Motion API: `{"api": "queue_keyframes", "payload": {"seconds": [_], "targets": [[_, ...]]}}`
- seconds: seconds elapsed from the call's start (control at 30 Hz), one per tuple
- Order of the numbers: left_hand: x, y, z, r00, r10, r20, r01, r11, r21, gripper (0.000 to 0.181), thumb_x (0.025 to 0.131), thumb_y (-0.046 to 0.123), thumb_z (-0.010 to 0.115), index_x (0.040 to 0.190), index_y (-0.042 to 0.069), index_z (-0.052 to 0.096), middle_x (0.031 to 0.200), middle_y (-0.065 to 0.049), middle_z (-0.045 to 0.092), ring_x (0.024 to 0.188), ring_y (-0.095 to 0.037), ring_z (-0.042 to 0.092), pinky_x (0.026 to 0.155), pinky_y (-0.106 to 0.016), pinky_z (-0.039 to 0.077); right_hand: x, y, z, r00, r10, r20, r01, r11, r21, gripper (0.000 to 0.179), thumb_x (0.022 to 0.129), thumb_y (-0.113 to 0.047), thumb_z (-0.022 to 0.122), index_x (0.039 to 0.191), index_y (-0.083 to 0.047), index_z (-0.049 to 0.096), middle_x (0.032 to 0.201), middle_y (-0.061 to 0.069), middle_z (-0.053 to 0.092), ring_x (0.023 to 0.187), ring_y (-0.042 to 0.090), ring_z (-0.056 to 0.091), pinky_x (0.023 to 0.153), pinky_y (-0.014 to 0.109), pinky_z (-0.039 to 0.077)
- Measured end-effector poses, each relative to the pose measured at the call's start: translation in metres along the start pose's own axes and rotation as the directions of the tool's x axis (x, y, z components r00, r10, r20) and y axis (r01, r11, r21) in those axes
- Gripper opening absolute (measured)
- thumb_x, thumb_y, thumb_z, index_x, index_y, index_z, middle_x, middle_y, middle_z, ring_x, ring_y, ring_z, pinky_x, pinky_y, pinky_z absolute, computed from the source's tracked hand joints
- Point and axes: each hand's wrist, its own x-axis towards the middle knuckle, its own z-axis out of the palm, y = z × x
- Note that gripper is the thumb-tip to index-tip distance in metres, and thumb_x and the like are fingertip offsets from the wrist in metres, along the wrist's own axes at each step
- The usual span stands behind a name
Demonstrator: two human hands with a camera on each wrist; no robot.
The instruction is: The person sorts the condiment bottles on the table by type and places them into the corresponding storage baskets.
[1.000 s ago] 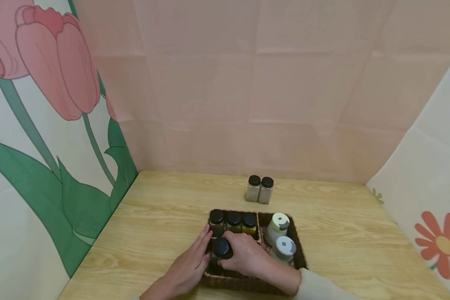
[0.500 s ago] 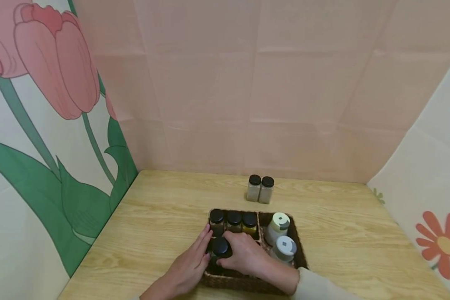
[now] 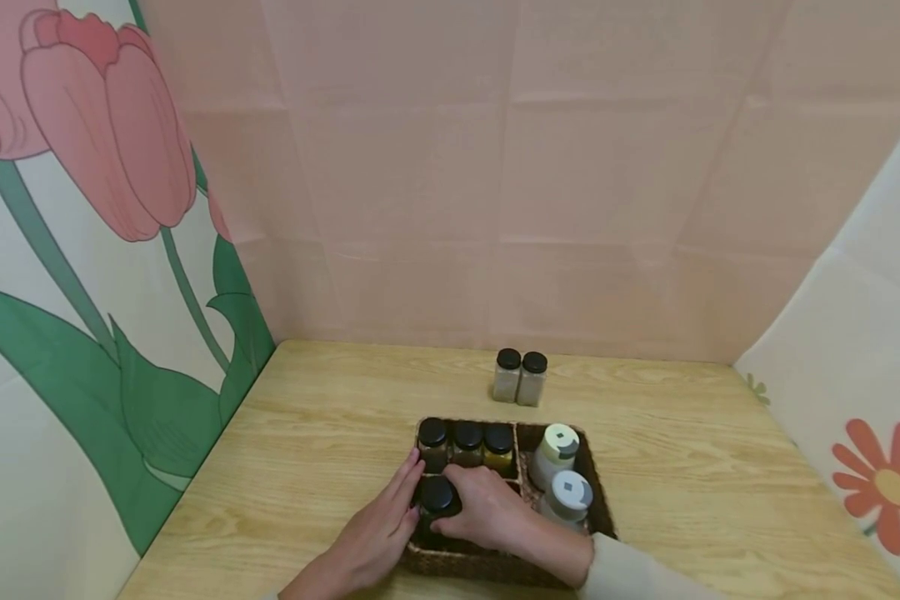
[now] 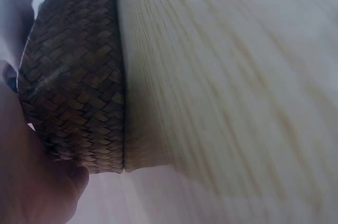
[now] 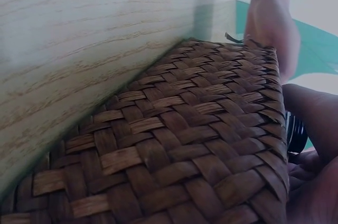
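Note:
A brown woven basket (image 3: pixel 487 568) with compartments sits at the near middle of the table in the head view. My right hand (image 3: pixel 491 510) reaches over its front and grips a black-lidded jar (image 3: pixel 437 495) in the front left compartment, thumb and fingers on either side. Along the basket's left side lies my left hand (image 3: pixel 371 533), fingers straight and touching the wall near the rim. The left wrist view has that woven wall (image 4: pixel 79 76) with my thumb at its lower end. In the right wrist view, the basket's front wall (image 5: pixel 185 139) covers most of the jar.
Three black-lidded jars (image 3: pixel 468 437) stand in the back left compartment. Two bottles with pale patterned caps (image 3: pixel 561 443) fill the right compartment. Behind the basket, two clear shakers with black lids (image 3: pixel 521 378) stand side by side on the wooden table (image 3: pixel 330 417).
The jar and my right hand have shifted slightly left, toward the basket's left wall. My left hand stays in the same place against the basket.

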Motion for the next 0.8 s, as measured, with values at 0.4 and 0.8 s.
{"api": "queue_keyframes", "payload": {"seconds": [0.4,0.8], "targets": [[-0.0007,-0.0001,-0.0015,1.0,-0.015,0.011,0.015,0.999,-0.034,0.057,0.111,0.031,0.03,0.164,0.018,0.014,0.171,0.007,0.001,0.151,-0.022,0.027,0.112,-0.048,0.04,0.0015,0.0008,0.0026,1.0,-0.01,-0.001,0.01,1.0,-0.015,0.043,0.075,-0.035,0.089,0.102,-0.012,0.064,0.082,-0.003,0.069,0.067,0.004,0.059,0.056,0.023,0.046],[-0.0014,0.0007,-0.0031,1.0,-0.021,0.018,0.022,0.998,-0.058,0.058,0.111,0.028,0.033,0.164,0.019,0.015,0.171,0.007,0.001,0.152,-0.022,0.027,0.113,-0.048,0.039,0.0004,0.0002,0.004,1.0,-0.019,-0.005,0.019,1.0,-0.025,0.044,0.074,-0.034,0.09,0.102,-0.012,0.064,0.084,-0.003,0.069,0.068,0.004,0.06,0.058,0.023,0.047]]}}
